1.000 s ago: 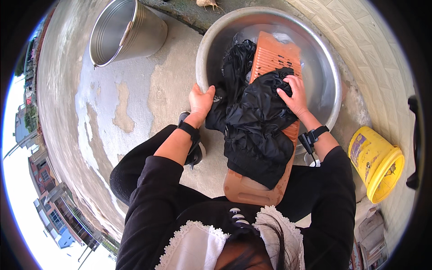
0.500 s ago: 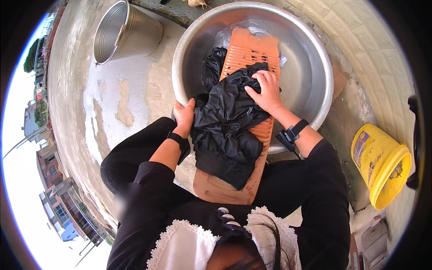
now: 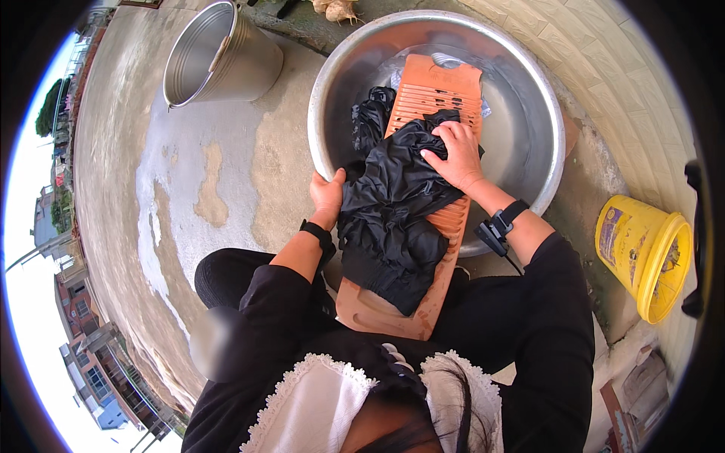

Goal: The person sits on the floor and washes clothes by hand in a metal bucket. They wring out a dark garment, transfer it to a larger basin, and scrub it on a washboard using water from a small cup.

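A wet-looking black garment (image 3: 396, 215) is draped over an orange washboard (image 3: 434, 98). The washboard slants out of a large metal basin (image 3: 555, 121), its lower end resting against my lap. On the upper part of the cloth my right hand (image 3: 457, 155) has its fingers curled into the fabric. My left hand (image 3: 327, 195) is closed on the basin's left rim, thumb uppermost, right beside the garment's edge; the fingers beneath are hidden. More dark cloth (image 3: 371, 117) lies bunched in the basin, left of the board, and shallow water shows around the board's top end.
A metal bucket (image 3: 253, 64) stands at the upper left on the partly wet concrete floor (image 3: 264, 143). To the right, a yellow bucket (image 3: 627, 241) leans by the pale brick-patterned wall (image 3: 634, 98). Some tan, root-like things (image 3: 336, 9) lie beyond the basin.
The whole view has shifted slightly, so everything sits a little differently in the picture. Both hands keep the same places on the garment and the rim.
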### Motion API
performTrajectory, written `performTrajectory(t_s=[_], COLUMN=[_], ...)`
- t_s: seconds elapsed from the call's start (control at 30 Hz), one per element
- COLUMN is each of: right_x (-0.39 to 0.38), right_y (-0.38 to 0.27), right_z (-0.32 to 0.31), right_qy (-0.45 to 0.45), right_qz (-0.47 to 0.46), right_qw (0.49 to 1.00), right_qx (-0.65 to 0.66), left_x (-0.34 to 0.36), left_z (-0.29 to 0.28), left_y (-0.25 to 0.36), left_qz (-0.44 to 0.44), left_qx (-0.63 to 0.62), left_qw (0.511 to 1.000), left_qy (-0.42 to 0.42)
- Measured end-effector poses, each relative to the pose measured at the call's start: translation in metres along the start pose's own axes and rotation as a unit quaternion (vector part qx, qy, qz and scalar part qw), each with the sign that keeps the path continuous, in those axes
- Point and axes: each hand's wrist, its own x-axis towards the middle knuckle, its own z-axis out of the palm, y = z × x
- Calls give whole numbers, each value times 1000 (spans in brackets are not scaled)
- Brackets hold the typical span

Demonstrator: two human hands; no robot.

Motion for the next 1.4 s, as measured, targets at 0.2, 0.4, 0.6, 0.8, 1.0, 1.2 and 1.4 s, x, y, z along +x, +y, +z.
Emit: performTrajectory(t_s=[0.2, 0.4, 0.6, 0.8, 1.0, 1.2, 1.4], right_x=[-10, -7, 2, 1, 7, 27, -9], right_y=[-15, -35, -47, -54, -33, 17, -107], right_z=[17, 37, 51, 50, 44, 19, 9], right_qy=[-11, -33, -73, -95, -104, -62, -94], right_qz=[23, -9, -53, -53, -65, 116, 68], right_qw=[1000, 999, 993, 991, 992, 989, 993], right_qx=[-11, 24, 73, 78, 41, -68, 4], left_x=[23, 35, 31, 29, 12, -52, -49], left_z=[-18, -29, -45, -49, -72, -79, -64], left_y=[17, 17, -10, -26, 29, 67, 55], left_qz=[18, 19, -7, 56, 78, 440, 457], left_qx=[30, 35, -8, -21, 242, 271, 271], left_qw=[998, 995, 997, 997, 967, 759, 769], left_qy=[-52, -86, -75, -47, 30, -397, -356])
